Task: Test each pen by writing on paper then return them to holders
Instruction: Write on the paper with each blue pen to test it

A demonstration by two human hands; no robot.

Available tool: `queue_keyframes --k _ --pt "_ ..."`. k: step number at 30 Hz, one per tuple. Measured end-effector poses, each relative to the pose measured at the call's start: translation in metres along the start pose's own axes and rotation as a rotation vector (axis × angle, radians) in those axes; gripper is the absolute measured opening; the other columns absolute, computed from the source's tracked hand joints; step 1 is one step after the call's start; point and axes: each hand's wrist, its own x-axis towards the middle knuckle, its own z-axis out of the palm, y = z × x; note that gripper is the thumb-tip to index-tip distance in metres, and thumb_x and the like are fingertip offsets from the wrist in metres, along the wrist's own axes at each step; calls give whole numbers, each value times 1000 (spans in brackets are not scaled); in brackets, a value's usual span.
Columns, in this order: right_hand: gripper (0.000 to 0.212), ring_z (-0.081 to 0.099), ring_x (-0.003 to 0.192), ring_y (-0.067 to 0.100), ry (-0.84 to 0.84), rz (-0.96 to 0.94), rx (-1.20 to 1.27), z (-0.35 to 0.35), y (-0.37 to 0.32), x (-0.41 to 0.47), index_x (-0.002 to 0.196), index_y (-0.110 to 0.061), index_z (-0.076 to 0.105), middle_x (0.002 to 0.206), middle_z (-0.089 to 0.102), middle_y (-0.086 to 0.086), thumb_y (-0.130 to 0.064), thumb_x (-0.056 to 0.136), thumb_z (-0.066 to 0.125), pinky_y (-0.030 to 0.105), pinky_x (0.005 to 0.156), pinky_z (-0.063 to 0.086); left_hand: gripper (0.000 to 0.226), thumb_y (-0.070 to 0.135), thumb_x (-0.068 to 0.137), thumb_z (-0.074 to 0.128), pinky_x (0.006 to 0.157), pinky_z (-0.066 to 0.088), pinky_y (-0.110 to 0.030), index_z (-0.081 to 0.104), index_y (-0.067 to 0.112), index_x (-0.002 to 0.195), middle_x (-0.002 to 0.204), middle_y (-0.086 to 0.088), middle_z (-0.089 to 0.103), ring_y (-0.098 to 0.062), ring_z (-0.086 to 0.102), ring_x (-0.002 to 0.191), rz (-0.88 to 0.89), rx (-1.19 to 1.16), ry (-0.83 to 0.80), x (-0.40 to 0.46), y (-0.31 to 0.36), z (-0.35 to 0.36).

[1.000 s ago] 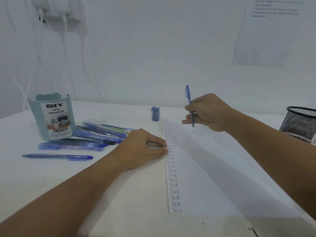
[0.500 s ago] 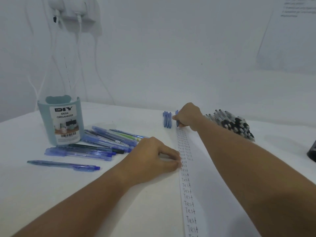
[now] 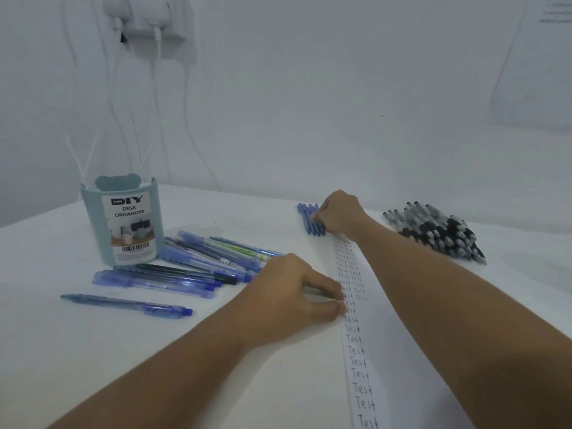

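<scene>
Teal desk organizer [image 3: 122, 224] standing empty-looking beside loose blue pens [image 3: 198, 261], untested by the look of it. Left hand [image 3: 288, 292] pinning the paper [image 3: 365, 351] edge, fingers curled. Right hand [image 3: 339, 213], a second ago lifted with a pen, now down at the small row of blue pens [image 3: 311, 219], fingers curled there; grip unclear. Probably one more tested.

The round plastic desk organizer [image 3: 121, 222] is pale teal, with a white label printed in black letters and a barcode. The loose plastic pens [image 3: 198, 261] beside it are mostly translucent blue, 1 green. The sheet of white paper [image 3: 371, 351] carries columns of black handwritten "Test". The pile of pens [image 3: 439, 233] at the right is clear with black grips.
</scene>
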Motion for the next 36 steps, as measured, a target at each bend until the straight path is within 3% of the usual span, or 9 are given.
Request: queue_keyframes --k 4,6,8,11,14,18,25,30,36 --pt "18 61 81 26 -40 -38 -81 -10 -11 -10 103 2 62 83 56 11 -11 91 62 28 64 41 24 33 79 73 69 30 9 75 28 103 75 30 53 29 47 81 -7 7 -3 0 0 0" --pt "21 63 86 28 -47 -121 -144 -21 -23 -23 100 5 63 88 63 15 -14 95 58 28 65 44 24 34 79 73 70 31 9 74 29 103 75 31 53 28 48 81 -8 12 -4 1 -1 1" --pt "26 61 78 19 -84 -212 -122 -29 -36 -38 105 6 67 102 68 19 -17 95 61 24 67 47 25 36 79 73 70 31 9 74 31 104 76 32 53 28 48 81 -11 18 -9 1 -1 1" --pt "12 62 71 12 -335 -330 -21 -35 -47 -60 100 -11 71 98 73 11 -18 92 65 25 65 52 23 34 79 73 72 32 8 75 30 102 80 30 58 27 49 85 -4 7 -11 1 -2 1" --pt "14 62 73 7 -495 -391 -70 -31 -53 -72 102 -13 72 95 72 1 -20 93 66 16 59 49 22 33 79 73 74 34 6 75 29 101 88 25 67 22 52 91 13 4 -7 1 -3 2" --pt "17 62 73 6 -527 -395 -153 -26 -53 -75 106 -14 73 98 73 2 -16 92 64 13 55 46 20 31 80 73 77 35 5 76 28 100 92 22 70 15 54 95 35 19 -6 1 -3 2" --pt "12 57 67 8 -549 -318 -42 -25 -51 -76 98 -9 73 101 72 11 -10 90 65 14 53 47 19 32 80 73 78 37 3 75 29 99 88 25 68 14 55 94 42 19 -8 1 -5 2" --pt "13 60 65 16 -483 -187 168 -29 -39 -75 99 1 67 84 65 10 1 86 64 22 59 51 21 34 80 73 74 36 5 75 31 101 90 25 68 19 54 91 20 22 0 1 -4 2" --pt "7 64 77 24 -239 21 842 -50 -12 -74 94 3 65 89 61 14 -2 92 61 30 71 58 20 34 78 74 73 32 8 76 31 98 81 29 61 26 51 85 24 29 13 0 -3 2"
